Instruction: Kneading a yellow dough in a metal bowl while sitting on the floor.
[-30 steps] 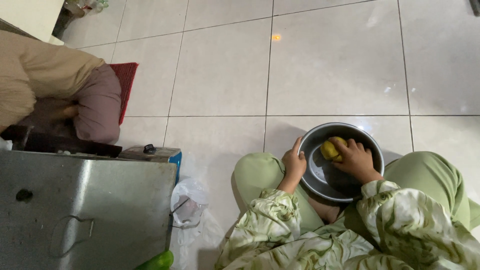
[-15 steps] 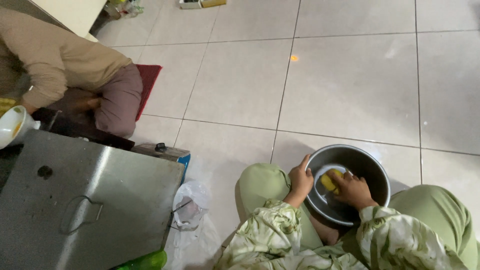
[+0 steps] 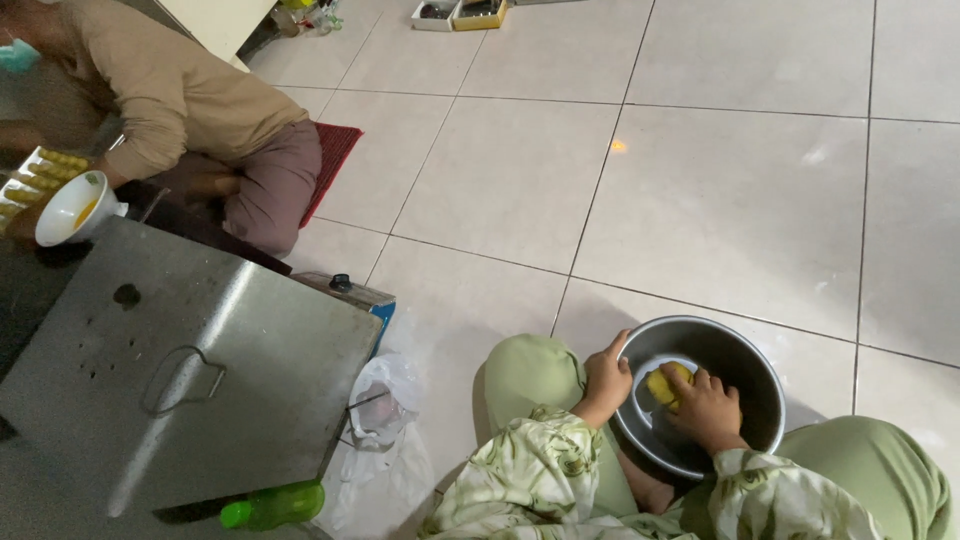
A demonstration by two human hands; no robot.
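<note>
A round metal bowl (image 3: 745, 360) rests on the tiled floor between my knees, at the lower right of the head view. My left hand (image 3: 607, 378) grips its near-left rim. My right hand (image 3: 705, 408) is inside the bowl, fingers closed over a yellow lump (image 3: 660, 385) that looks like dough or a sponge; I cannot tell which. My green trousers and floral sleeves fill the bottom edge.
A large metal lid with a handle (image 3: 185, 385) lies at the lower left, with a green bottle (image 3: 272, 505) and a crumpled plastic bag (image 3: 385, 415) beside it. Another person (image 3: 190, 110) sits on a red mat at the upper left, near a white bowl (image 3: 72, 207). Small boxes (image 3: 460, 12) stand far back.
The view has tilted up and left, showing more of the other person and the white bowl. My hands stay at the metal bowl, the right one working the yellow lump.
</note>
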